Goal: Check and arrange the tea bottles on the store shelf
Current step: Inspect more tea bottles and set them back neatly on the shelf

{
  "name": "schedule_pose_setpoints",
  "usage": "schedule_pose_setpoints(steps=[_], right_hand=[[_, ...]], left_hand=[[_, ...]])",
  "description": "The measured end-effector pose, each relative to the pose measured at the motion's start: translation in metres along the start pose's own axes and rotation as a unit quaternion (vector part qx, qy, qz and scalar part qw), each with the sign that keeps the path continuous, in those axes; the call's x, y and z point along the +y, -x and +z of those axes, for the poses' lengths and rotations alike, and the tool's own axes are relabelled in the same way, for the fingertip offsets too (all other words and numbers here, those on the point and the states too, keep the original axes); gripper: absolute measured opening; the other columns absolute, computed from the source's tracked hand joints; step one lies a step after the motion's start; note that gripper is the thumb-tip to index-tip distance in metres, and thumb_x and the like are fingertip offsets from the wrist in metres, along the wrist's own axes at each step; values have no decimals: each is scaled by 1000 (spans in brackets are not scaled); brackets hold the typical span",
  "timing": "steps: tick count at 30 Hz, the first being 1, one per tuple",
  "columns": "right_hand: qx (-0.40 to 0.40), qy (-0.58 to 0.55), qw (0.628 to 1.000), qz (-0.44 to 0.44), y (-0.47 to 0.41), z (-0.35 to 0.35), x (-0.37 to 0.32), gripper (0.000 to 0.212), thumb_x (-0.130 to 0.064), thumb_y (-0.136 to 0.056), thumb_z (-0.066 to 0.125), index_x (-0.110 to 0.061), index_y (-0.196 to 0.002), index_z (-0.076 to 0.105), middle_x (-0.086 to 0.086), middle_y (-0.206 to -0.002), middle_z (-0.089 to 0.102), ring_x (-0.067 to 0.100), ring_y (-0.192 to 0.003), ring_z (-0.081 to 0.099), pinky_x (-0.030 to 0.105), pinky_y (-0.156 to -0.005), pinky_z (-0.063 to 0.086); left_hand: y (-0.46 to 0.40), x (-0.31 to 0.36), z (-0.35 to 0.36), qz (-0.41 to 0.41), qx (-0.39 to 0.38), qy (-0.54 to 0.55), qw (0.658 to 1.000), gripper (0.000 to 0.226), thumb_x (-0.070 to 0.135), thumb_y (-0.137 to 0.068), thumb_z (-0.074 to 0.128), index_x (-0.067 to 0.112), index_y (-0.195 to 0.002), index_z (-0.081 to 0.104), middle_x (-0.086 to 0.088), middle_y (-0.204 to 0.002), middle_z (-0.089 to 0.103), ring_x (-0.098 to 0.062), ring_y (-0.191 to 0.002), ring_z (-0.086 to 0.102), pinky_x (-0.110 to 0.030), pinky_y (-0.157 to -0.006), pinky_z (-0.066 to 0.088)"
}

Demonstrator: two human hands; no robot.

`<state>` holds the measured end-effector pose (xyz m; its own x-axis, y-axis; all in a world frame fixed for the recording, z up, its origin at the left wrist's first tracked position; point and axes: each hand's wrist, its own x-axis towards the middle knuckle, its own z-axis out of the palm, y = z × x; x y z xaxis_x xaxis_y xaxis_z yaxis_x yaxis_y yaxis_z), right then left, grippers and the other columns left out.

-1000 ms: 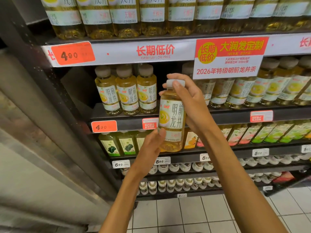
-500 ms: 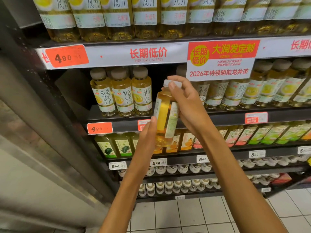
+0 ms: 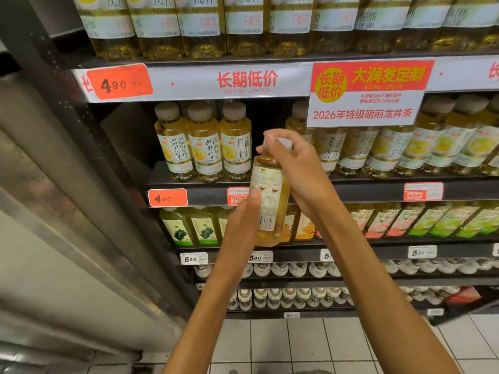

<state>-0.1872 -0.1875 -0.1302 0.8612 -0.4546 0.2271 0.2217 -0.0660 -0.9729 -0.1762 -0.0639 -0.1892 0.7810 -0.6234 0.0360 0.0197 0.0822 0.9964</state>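
While the right hand [image 3: 294, 168] pinches the cap and the left hand [image 3: 243, 220] grips the lower body, the tea bottle [image 3: 270, 201] hangs before the shelf [image 3: 324, 191]; a loosened pinch could drop it onto the floor tiles [image 3: 297, 344].

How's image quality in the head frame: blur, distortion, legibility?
Head view: wide-angle bowing bends the shelf edge; soft overall, held bottle back-label print unreadable, barcode discernible; big sign text legible; price tag reads 4.90; even lighting, no harsh glare.
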Motion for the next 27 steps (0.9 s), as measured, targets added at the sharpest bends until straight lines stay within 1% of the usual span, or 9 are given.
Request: schedule_pose_setpoints(steps=[3, 7, 8, 10, 12, 14, 17, 21, 27], right_hand=[[-68, -60, 994, 55, -2, -6, 3, 29, -40, -95, 51, -20, -114, 61, 2, -107, 69, 15, -105, 64, 36, -97, 49], [-138, -250, 951, 116, -1, -9, 4, 31, -33, -97, 45, -11, -114, 58, 11, -99, 71, 24, -94, 68, 39, -87, 54], [-145, -261, 947, 116, -1, -8, 3, 32, -33, -97, 44, -10, -116, 56, 12, -96, 71, 25, -92, 69, 39, -85, 55], [-135, -240, 957, 94, -1, -6, 2, 27, -31, -99, 44, -12, -114, 56, 10, -92, 72, 23, -88, 69, 36, -79, 57], [-97, -166, 979, 60, -1, -6, 2, 20, -31, -98, 47, -18, -109, 58, 5, -92, 71, 18, -86, 69, 29, -74, 57], [-47, -64, 996, 29, -3, -6, 2, 16, -32, -97, 49, -24, -109, 56, 1, -99, 70, 13, -91, 68, 26, -75, 56], [-33, -33, 998, 52, -7, -8, 4, 26, -37, -98, 46, -24, -120, 52, -1, -115, 63, 13, -105, 63, 28, -87, 53], [-77, -177, 975, 110, -8, -15, 7, 36, -22, -100, 44, -13, -135, 45, 2, -115, 63, 11, -103, 63, 26, -89, 52], [-64, -249, 948, 188, -12, -10, 14, 32, -19, -102, 40, -2, -128, 49, 13, -105, 63, 21, -94, 63, 33, -83, 53]], left_hand=[[1, 1, -5, -89, -61, 184, 977, 63, 67, -90, 30, 21, -97, 73, -9, -86, 72, -20, -72, 70, -30, -60, 56], [3, 1, -5, -179, -193, 347, 900, 70, 65, -88, 33, 6, -91, 73, -6, -76, 67, -13, -59, 63, -21, -50, 51], [4, -2, -4, -182, -203, 345, 898, 69, 64, -87, 34, 7, -92, 73, -5, -78, 68, -14, -62, 64, -21, -53, 52], [1, -9, -6, -167, -165, 260, 937, 68, 64, -91, 29, 14, -96, 74, -7, -87, 72, -18, -73, 68, -28, -64, 56], [-3, -12, -10, -112, -73, 137, 981, 60, 64, -94, 23, 31, -105, 73, -4, -104, 73, -20, -96, 70, -41, -85, 55], [-4, -10, -10, -73, -38, 86, 993, 55, 69, -89, 30, 38, -109, 70, 0, -113, 71, -18, -108, 66, -45, -95, 50], [-2, -7, -7, -67, -34, 50, 996, 56, 72, -81, 42, 33, -116, 63, 0, -106, 73, -18, -97, 70, -33, -77, 55], [0, 0, -7, -135, -71, 177, 972, 70, 67, -84, 37, 8, -114, 60, -16, -81, 69, -22, -63, 66, -23, -46, 49], [3, 4, -8, -175, -151, 273, 934, 73, 62, -87, 32, -1, -108, 63, -18, -82, 70, -22, -63, 69, -27, -50, 56]])
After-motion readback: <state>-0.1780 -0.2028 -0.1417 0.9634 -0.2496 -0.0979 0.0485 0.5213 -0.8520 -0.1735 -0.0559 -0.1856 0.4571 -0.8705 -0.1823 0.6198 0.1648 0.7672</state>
